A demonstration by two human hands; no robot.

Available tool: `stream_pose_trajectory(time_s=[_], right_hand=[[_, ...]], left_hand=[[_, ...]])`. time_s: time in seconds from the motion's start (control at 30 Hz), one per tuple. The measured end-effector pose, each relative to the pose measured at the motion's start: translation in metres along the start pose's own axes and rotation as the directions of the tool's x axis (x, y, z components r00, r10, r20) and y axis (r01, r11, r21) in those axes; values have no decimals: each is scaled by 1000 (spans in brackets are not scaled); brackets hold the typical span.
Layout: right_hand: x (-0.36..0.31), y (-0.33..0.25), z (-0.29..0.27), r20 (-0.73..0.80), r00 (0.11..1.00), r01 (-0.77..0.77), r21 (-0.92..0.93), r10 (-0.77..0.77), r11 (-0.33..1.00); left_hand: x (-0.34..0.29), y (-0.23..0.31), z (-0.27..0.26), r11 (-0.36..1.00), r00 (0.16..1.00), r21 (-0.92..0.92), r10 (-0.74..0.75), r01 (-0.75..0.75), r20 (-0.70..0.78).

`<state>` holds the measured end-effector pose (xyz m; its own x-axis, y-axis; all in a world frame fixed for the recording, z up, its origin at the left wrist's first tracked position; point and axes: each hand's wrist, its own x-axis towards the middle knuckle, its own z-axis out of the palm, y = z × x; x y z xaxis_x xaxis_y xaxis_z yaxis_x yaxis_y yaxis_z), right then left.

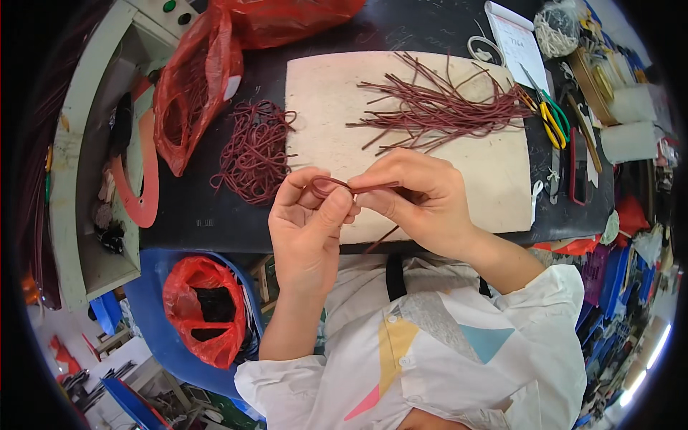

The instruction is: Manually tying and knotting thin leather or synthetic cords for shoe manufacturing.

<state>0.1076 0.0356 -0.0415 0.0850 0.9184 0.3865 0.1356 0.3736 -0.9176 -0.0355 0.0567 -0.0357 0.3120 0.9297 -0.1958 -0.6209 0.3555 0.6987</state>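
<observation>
Maroon cord [374, 187]: lies between the fingertips of both hands, above the pale board [315, 93] and toward that board's near left corner; the board itself reaches the near edge of the black table [179, 222].
Red bag [190, 93]: sits crumpled at the table's far left corner, its mouth slack.
Tangled heap [254, 154]: consists of similar cord, just beside the board's left edge, with a few strands lying over that edge.
Left hand [307, 215]: pinches the cord between thumb and forefinger, the other fingers curled inward.
Loop: stands out narrowly on the left side of the pinch. It could probably spring open or twist if the left thumb eases, since the cord looks thin and only the tips grip it; an uneven pull from the right might likewise draw it too small.
Long axis: runs left to right, roughly parallel to the table's near edge; the rounded loop points left, while the straight stretch points right and tilts slightly toward the far edge.
Right hand [423, 193]: pinches the straight stretch between thumb and fingers.
Lower strand [381, 239]: slants across the board's near edge; whether it joins the held piece cannot be told. If so, it might catch there.
Straight bundle [444, 107]: fans leftward from the board's right edge.
Yellow-handled tool [552, 127]: lies near the table's right edge.
</observation>
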Motion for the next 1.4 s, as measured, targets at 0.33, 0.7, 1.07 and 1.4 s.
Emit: stream_pose_trajectory(time_s=[0.33, 0.7, 1.07, 1.4], right_hand=[[-16, -13, -32, 131, 964, -212, -138, 230, 968], [-24, -14, -44, 343, 693, -701, 526, 634, 482], [-33, -5, -29, 48, 816, -549, 378, 576, 746], [4, -3, -57, 200, 842, -537, 230, 501, 811]], left_hand=[[-8, 4, 2, 835, 991, 543, 15, -86, 134], [-4, -27, -7, 896, 998, 442, 55, -47, -5], [-11, -28, -7, 899, 994, 435, 5, -53, 110], [-17, -20, -6, 859, 906, 419, -390, 295, 161]])
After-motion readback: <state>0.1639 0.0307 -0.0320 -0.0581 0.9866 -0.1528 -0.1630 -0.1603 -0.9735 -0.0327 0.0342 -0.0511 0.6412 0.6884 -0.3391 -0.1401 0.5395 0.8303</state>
